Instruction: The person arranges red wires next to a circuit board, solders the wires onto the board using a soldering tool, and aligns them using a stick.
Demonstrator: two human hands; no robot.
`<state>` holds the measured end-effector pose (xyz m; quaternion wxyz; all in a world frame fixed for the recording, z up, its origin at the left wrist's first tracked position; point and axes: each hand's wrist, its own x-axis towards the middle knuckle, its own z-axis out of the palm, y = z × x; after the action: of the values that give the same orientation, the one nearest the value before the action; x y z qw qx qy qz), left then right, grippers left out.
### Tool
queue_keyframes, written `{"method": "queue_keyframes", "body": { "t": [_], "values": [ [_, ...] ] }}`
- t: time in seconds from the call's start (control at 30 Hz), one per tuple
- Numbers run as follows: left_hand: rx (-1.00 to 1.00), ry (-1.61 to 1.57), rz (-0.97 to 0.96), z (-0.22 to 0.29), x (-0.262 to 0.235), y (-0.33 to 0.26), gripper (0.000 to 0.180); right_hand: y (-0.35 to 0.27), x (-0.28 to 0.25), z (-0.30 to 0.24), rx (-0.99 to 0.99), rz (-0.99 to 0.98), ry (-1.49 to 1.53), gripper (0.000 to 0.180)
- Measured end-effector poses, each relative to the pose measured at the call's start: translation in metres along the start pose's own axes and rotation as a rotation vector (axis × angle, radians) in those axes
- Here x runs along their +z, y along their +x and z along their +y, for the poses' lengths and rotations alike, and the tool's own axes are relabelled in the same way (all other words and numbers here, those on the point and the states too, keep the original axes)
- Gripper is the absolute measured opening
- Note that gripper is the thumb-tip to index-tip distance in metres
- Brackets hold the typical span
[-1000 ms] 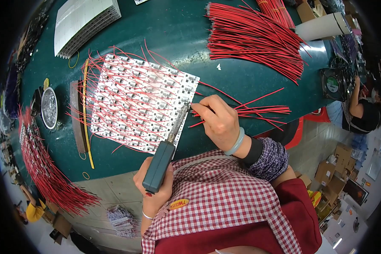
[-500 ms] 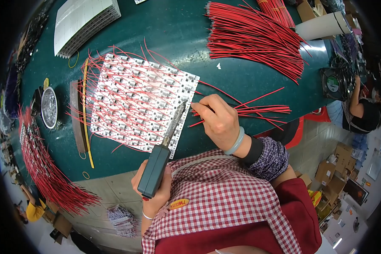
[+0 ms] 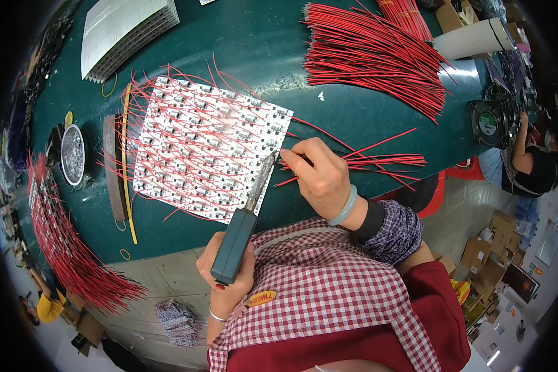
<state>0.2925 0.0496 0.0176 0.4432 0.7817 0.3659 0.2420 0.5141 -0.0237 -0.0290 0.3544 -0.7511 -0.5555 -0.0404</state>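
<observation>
A white circuit panel [image 3: 204, 146] with rows of small parts and many red wires soldered to it lies on the dark green table [image 3: 242, 56]. My left hand [image 3: 226, 282] grips the dark handle of a soldering iron [image 3: 242, 232]; its tip reaches the panel's right edge. My right hand [image 3: 319, 177] pinches a red wire [image 3: 291, 162] at that same edge, right beside the iron's tip. A small bunch of loose red wires [image 3: 378, 161] lies just right of my right hand.
A large fan of red wires [image 3: 372, 53] lies at the back right beside a white tube [image 3: 471, 38]. A stack of white panels [image 3: 127, 34] is at the back left, a round metal tin [image 3: 73, 155] at the left, and more red wires [image 3: 62, 248]. Another person [image 3: 530, 164] sits at far right.
The soldering iron has swung slightly, its tip closing in on the panel's right edge by my right fingers. My right hand stays in nearly the same place.
</observation>
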Motion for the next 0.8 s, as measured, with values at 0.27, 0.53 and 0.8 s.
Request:
{"method": "queue_keyframes", "body": {
  "t": [0.27,0.53,0.8],
  "values": [
    [-0.025,0.001,-0.030,0.008,-0.001,0.005,0.014,0.000,0.000,-0.003,-0.037,-0.011,-0.044,0.026],
    [0.007,0.030,-0.034,-0.019,-0.007,-0.013,0.016,0.001,0.001,-0.005,-0.031,0.018,-0.027,0.032],
    [-0.026,-0.081,0.018,-0.019,-0.003,-0.015,0.021,-0.001,0.000,-0.001,-0.031,-0.011,-0.027,0.029]
  ]
}}
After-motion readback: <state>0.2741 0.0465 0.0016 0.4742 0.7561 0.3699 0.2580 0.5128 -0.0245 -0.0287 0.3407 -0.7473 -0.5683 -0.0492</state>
